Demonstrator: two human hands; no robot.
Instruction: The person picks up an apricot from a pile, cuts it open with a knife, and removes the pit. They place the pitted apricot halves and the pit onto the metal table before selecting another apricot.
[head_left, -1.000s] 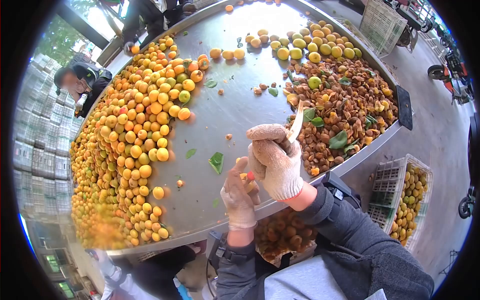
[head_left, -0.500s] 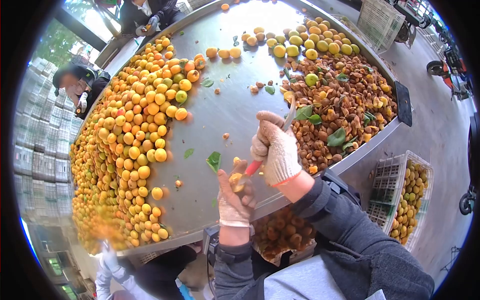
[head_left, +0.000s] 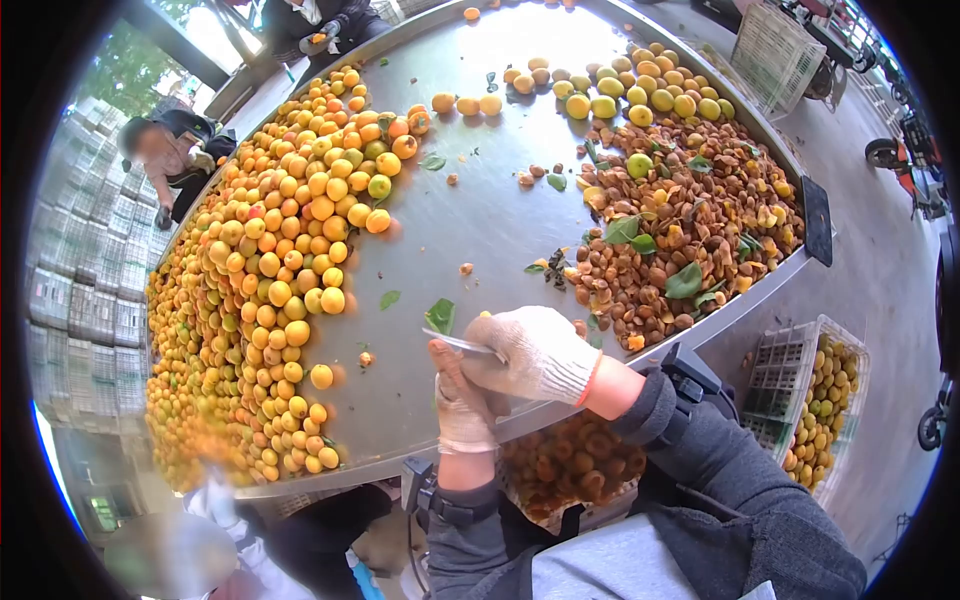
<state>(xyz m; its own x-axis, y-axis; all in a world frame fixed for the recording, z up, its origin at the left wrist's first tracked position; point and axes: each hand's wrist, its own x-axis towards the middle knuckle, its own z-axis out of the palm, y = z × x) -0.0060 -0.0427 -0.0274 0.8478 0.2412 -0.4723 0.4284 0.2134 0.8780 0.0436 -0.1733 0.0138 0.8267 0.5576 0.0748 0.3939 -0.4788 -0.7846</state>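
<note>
My right hand (head_left: 535,355), in a white knit glove, is closed round a knife (head_left: 463,343) near the table's front edge. The blade points left and lies across the fingertips of my left hand (head_left: 467,405). My left hand is also gloved and curls up beneath the right one, its fingers mostly hidden; whatever it holds is covered by my right hand. Just beyond the blade, a green leaf (head_left: 440,316) rests on the metal table (head_left: 420,240). To the right of my hands spreads a heap of brown pits and scraps (head_left: 660,235) with leaves among them.
Orange-yellow fruit (head_left: 270,290) is piled along the table's left side, and more fruit (head_left: 650,85) sits at the far right. Below the table edge is a container of halved fruit (head_left: 575,460). A fruit-filled crate (head_left: 820,410) stands right. Several people work around the left side.
My right hand has come down toward my left, and the knife has swung from pointing up to pointing left. A dark clump now lies beside the pit heap. The person at upper left has shifted.
</note>
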